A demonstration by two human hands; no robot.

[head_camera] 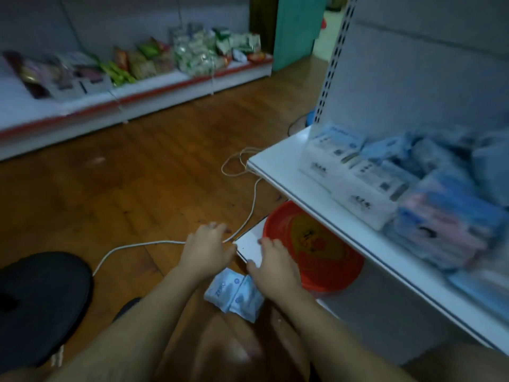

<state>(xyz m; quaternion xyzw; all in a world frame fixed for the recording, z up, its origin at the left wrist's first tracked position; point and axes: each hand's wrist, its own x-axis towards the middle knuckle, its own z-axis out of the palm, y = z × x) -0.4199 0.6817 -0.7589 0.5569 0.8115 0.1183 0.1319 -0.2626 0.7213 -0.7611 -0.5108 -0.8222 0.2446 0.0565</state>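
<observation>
Cable runs over floor, under your left hand; can't tell if fingers pinch it. Your right hand lies flat, fingers loose, on bottom shelf board by red basin, likely to steady you. Tissue packs lie low under your wrists, close for shelving.

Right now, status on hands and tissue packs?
Left hand over white cable, grip unclear. Right hand open on bottom shelf. Tissue packs below, unheld.

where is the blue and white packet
Head view, lower centre: the blue and white packet lies on the wooden floor, just below the right hand and left of the red basin.
</observation>
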